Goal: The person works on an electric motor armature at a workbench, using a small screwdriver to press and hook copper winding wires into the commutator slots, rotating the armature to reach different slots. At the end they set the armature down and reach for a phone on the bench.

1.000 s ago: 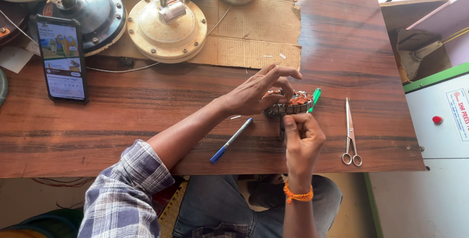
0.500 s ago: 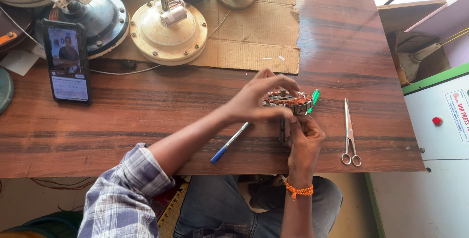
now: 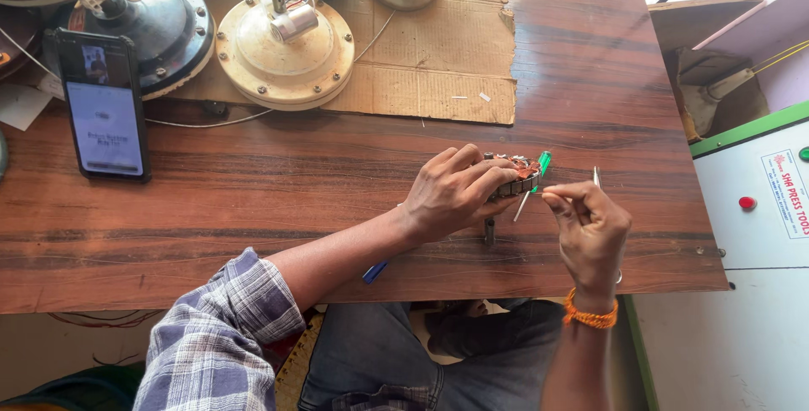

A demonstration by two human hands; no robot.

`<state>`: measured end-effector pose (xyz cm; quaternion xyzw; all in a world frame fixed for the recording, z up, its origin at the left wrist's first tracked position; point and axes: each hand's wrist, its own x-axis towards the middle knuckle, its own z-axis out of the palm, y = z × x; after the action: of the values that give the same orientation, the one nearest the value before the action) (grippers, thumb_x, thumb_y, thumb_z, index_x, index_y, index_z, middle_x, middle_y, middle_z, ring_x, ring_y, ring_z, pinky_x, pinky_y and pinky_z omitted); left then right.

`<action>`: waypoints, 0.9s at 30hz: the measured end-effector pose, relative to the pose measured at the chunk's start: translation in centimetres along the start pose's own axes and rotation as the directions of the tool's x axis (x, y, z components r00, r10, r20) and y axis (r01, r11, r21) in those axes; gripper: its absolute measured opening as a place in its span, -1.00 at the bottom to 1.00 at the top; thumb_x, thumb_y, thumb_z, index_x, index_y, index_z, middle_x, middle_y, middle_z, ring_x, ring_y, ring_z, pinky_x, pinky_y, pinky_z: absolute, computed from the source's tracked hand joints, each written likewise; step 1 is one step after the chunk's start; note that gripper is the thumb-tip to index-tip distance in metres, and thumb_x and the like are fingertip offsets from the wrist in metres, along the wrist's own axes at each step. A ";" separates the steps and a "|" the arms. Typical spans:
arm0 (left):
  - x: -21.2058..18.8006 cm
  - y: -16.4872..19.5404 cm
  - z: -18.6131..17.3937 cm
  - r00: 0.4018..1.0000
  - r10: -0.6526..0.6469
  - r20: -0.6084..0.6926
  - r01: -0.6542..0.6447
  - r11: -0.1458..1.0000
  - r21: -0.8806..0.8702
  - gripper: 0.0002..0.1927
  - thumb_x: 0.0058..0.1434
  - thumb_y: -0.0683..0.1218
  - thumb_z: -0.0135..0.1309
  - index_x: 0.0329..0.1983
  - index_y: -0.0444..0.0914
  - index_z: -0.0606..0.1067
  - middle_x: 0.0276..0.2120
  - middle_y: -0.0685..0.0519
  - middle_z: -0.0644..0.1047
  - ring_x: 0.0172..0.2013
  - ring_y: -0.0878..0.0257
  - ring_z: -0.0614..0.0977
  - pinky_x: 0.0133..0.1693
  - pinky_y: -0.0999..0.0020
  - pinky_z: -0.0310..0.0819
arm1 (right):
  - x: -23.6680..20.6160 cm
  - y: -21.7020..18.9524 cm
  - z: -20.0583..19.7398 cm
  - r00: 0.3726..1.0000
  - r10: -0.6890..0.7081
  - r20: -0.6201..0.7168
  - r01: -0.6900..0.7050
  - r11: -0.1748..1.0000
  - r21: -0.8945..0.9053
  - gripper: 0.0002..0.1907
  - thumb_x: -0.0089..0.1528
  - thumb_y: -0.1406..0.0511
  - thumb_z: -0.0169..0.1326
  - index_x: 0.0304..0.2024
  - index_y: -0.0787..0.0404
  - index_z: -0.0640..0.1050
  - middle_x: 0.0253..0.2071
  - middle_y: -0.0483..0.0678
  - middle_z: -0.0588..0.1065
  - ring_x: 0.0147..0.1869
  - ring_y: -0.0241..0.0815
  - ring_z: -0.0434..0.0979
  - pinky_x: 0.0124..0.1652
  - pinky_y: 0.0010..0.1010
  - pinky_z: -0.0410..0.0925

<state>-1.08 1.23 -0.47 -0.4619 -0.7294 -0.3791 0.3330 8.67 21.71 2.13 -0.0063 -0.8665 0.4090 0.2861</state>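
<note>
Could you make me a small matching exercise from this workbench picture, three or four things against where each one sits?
Things:
1. phone
2. small wound coil part
3. cream round motor cover
4. blue pen

Places:
A. on the cardboard sheet at the back
B. under the left forearm, near the table's front edge
C. flat on the wood at far left
D. gripped in the left hand, with the right hand beside it

Pairs: 1-C, 2-D, 3-A, 4-B
</note>
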 end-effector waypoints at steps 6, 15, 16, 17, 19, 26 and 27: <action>0.0 0.0 0.1 1.000 -0.011 -0.020 0.010 1.000 -0.009 -0.60 0.17 0.07 0.34 -0.01 -0.16 0.54 -0.05 0.17 0.61 -0.20 0.26 0.55 -0.12 0.29 0.51 | 2.9 -2.7 0.5 0.962 -0.238 0.132 0.257 0.956 -0.145 -0.89 0.31 0.36 0.28 -0.20 0.29 0.60 -0.39 -0.11 0.56 -0.40 -0.42 0.45 -0.38 -0.54 0.29; -0.2 0.3 0.6 0.988 -0.152 -0.022 0.147 0.979 -0.141 -0.63 0.16 0.06 0.34 -0.05 -0.15 0.52 -0.20 0.23 0.59 -0.20 0.24 0.50 -0.13 0.27 0.50 | 5.0 -2.6 1.4 0.904 -0.370 0.216 0.399 0.911 -0.109 -0.93 0.32 0.39 0.24 -0.21 0.28 0.59 -0.29 -0.03 0.62 -0.24 -0.28 0.66 -0.29 -0.47 0.47; -0.3 0.4 0.6 0.985 -0.171 -0.029 0.165 0.974 -0.153 -0.61 0.14 0.06 0.34 -0.04 -0.15 0.53 -0.22 0.22 0.59 -0.20 0.23 0.50 -0.13 0.26 0.50 | 5.1 -2.6 1.4 0.899 -0.381 0.215 0.410 0.905 -0.115 -0.93 0.32 0.39 0.24 -0.21 0.28 0.59 -0.29 -0.02 0.62 -0.24 -0.27 0.67 -0.29 -0.46 0.47; -0.3 0.5 0.6 0.984 -0.177 -0.026 0.170 0.972 -0.161 -0.60 0.13 0.05 0.35 -0.04 -0.17 0.52 -0.23 0.21 0.59 -0.20 0.22 0.50 -0.13 0.25 0.49 | 5.3 -2.5 1.3 0.895 -0.392 0.213 0.423 0.898 -0.120 -0.93 0.33 0.39 0.24 -0.21 0.28 0.59 -0.29 -0.02 0.62 -0.24 -0.26 0.67 -0.29 -0.46 0.47; -0.2 0.5 0.7 0.982 -0.187 -0.019 0.181 0.968 -0.177 -0.57 0.10 0.02 0.37 -0.03 -0.20 0.51 -0.26 0.19 0.58 -0.21 0.20 0.51 -0.14 0.23 0.48 | 5.7 -2.6 1.5 0.885 -0.403 0.234 0.443 0.884 -0.151 -0.94 0.33 0.41 0.23 -0.22 0.28 0.59 -0.31 -0.02 0.62 -0.26 -0.24 0.67 -0.31 -0.45 0.45; 1.0 -2.0 0.2 0.768 -0.426 0.479 0.560 0.083 -0.824 -0.30 0.19 -0.03 0.33 0.25 -0.18 0.16 -0.14 -0.02 0.70 -0.03 0.24 0.65 0.08 0.22 0.49 | 6.5 -2.9 2.6 0.876 -0.429 0.220 0.461 0.878 -0.127 -0.96 0.34 0.42 0.24 -0.21 0.28 0.61 -0.36 -0.04 0.60 -0.31 -0.27 0.66 -0.36 -0.48 0.44; 1.1 -2.1 0.1 0.754 -0.430 0.496 0.598 0.138 -0.790 -0.29 0.21 -0.04 0.31 0.28 -0.20 0.15 -0.14 -0.08 0.71 0.00 0.23 0.64 0.11 0.19 0.43 | 6.3 -3.1 2.7 0.875 -0.435 0.213 0.465 0.877 -0.122 -0.97 0.35 0.42 0.23 -0.19 0.28 0.61 -0.33 -0.04 0.61 -0.30 -0.29 0.65 -0.37 -0.50 0.44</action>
<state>-3.45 1.16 -0.15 -0.3117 -0.5180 -0.7728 -0.1931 2.75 19.29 6.06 0.2083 -0.8977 0.2547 0.2930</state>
